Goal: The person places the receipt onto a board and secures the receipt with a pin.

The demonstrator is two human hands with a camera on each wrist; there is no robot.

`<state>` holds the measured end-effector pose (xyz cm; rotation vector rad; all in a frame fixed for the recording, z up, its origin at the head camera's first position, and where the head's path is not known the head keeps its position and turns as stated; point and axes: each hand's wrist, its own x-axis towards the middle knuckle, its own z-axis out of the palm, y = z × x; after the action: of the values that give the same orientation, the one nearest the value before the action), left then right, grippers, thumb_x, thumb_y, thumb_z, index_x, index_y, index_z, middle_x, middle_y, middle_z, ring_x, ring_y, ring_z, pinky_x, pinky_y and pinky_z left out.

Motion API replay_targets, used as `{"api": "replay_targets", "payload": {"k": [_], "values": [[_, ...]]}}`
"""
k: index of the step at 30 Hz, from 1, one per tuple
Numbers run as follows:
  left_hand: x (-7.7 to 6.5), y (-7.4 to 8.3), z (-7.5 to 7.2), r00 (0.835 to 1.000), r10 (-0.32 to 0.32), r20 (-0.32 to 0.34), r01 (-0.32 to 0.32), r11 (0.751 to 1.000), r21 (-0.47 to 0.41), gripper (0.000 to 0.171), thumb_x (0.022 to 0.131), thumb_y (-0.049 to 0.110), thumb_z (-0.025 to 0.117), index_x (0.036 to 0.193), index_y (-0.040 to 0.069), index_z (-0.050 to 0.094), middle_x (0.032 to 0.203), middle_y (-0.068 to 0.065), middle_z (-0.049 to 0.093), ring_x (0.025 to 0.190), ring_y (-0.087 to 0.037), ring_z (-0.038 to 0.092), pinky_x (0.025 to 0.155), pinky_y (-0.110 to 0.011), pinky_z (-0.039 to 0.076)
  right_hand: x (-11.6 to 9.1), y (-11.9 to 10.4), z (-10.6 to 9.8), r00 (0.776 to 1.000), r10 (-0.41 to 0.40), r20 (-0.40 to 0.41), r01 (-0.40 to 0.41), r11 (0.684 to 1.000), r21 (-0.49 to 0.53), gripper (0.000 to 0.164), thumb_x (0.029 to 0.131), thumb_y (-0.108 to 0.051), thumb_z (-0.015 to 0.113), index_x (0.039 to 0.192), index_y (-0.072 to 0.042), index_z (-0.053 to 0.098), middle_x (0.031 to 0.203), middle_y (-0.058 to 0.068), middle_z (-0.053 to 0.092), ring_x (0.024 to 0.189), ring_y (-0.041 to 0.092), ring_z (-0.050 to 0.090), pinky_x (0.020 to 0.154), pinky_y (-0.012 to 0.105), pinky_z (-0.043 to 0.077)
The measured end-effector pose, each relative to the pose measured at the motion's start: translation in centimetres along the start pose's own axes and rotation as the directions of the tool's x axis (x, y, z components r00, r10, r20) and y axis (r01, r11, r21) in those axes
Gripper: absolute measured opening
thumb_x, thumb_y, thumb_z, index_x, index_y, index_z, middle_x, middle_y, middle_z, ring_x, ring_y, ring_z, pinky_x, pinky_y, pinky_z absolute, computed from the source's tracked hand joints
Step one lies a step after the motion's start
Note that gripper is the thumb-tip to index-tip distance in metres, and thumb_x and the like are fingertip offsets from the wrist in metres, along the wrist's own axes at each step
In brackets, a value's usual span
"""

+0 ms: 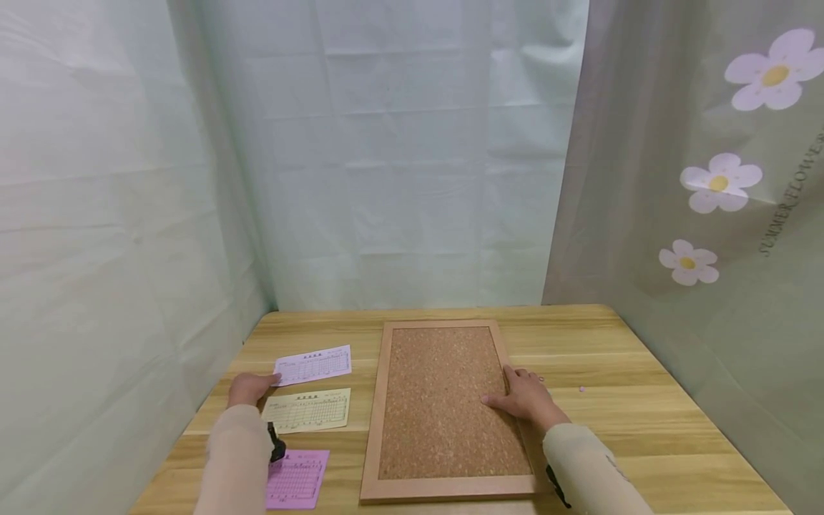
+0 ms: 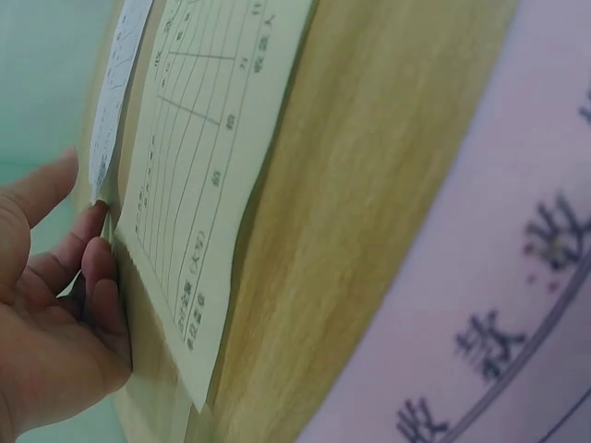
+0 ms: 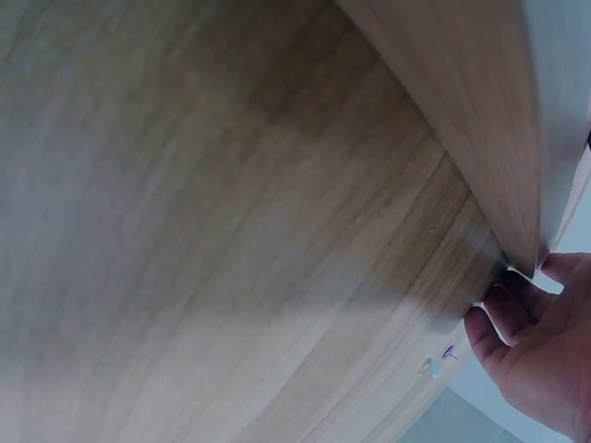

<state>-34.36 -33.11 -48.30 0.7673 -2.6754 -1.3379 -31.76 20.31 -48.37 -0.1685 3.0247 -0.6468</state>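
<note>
My left hand (image 1: pixel 249 390) is at the near left corner of a pale lilac receipt slip (image 1: pixel 313 364) and seems to pinch it. In the left wrist view the thumb is above that corner and curled fingers lie beneath. A yellow receipt slip (image 1: pixel 309 410) lies just nearer, and a pink one (image 1: pixel 299 481) is partly hidden under the left wrist. My right hand (image 1: pixel 524 398) grips the right edge of a wood-framed corkboard (image 1: pixel 450 400); its thumb rests over the cork. The right wrist view shows its fingers curled against the frame's outer side (image 3: pixel 462 120).
Beyond the right hand lie two push pins, one purple (image 3: pixel 450 352) and one pale blue (image 3: pixel 431 368). The wood-grain table (image 1: pixel 644 429) is bordered by a pale curtain (image 1: pixel 399 179) behind and hangings on both sides; the right one has white flowers (image 1: pixel 721 183).
</note>
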Motion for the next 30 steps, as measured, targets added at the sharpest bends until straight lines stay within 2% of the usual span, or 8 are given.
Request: {"api": "replay_targets", "payload": {"k": [3, 8, 12, 20, 26, 30], "values": [[0.0, 0.0, 0.1, 1.000, 0.030, -0.010, -0.030, 0.998, 0.050, 0.068, 0.091, 0.027, 0.068, 0.120, -0.031, 0.046, 0.121, -0.045, 0.048, 0.106, -0.048, 0.050, 0.100, -0.056, 0.040, 0.0, -0.1, 0.0, 1.000, -0.006, -0.001, 0.006, 1.000, -0.002, 0.096, 0.083, -0.056, 0.074, 0.147, 0.006, 0.039, 0.137, 0.035, 0.046, 0.125, 0.055, 0.041, 0.098, 0.064, 0.036], [-0.2, 0.2, 0.1, 0.999, 0.047, -0.019, -0.045, 0.991, 0.125, 0.065, 0.089, 0.026, 0.068, 0.115, -0.031, 0.049, 0.119, -0.046, 0.049, 0.105, -0.049, 0.051, 0.099, -0.056, 0.041, -0.1, -0.2, 0.0, 1.000, -0.006, 0.003, 0.006, 1.000, 0.010, 0.096, 0.083, -0.056, 0.074, 0.147, 0.005, 0.039, 0.137, 0.035, 0.046, 0.125, 0.055, 0.041, 0.098, 0.064, 0.036], [-0.3, 0.2, 0.3, 0.999, 0.043, -0.028, -0.039, 0.991, 0.132, 0.062, 0.089, 0.023, 0.068, 0.114, -0.030, 0.050, 0.118, -0.046, 0.050, 0.105, -0.050, 0.052, 0.099, -0.056, 0.041, -0.1, -0.3, 0.1, 1.000, -0.003, 0.005, 0.003, 1.000, 0.019, 0.096, 0.083, -0.056, 0.073, 0.147, 0.005, 0.039, 0.137, 0.035, 0.045, 0.126, 0.055, 0.040, 0.099, 0.064, 0.036], [-0.1, 0.3, 0.6, 1.000, -0.013, -0.028, 0.015, 0.997, 0.073, 0.059, 0.092, 0.020, 0.066, 0.121, -0.028, 0.048, 0.123, -0.043, 0.049, 0.108, -0.049, 0.050, 0.102, -0.057, 0.038, 0.1, -0.1, 0.1, 1.000, -0.001, 0.011, 0.001, 1.000, 0.021, 0.097, 0.083, -0.060, 0.071, 0.148, 0.005, 0.038, 0.138, 0.035, 0.044, 0.127, 0.055, 0.039, 0.099, 0.064, 0.035], [-0.2, 0.7, 0.3, 0.998, 0.051, -0.021, -0.048, 0.990, 0.136, 0.060, 0.090, 0.022, 0.066, 0.116, -0.029, 0.050, 0.120, -0.045, 0.050, 0.109, -0.052, 0.051, 0.101, -0.055, 0.040, 0.2, 0.1, 0.1, 1.000, -0.007, 0.005, 0.007, 1.000, 0.004, 0.098, 0.083, -0.060, 0.071, 0.148, 0.005, 0.038, 0.138, 0.035, 0.044, 0.126, 0.056, 0.040, 0.098, 0.064, 0.036], [-0.2, 1.0, 0.2, 0.998, 0.057, -0.001, -0.057, 0.993, 0.108, 0.057, 0.092, 0.021, 0.063, 0.120, -0.027, 0.051, 0.125, -0.043, 0.049, 0.114, -0.053, 0.050, 0.101, -0.056, 0.039, 0.0, 0.1, 0.0, 1.000, -0.006, 0.006, 0.006, 1.000, 0.005, 0.098, 0.083, -0.060, 0.072, 0.148, 0.006, 0.038, 0.138, 0.036, 0.044, 0.126, 0.056, 0.040, 0.098, 0.065, 0.036]]}}
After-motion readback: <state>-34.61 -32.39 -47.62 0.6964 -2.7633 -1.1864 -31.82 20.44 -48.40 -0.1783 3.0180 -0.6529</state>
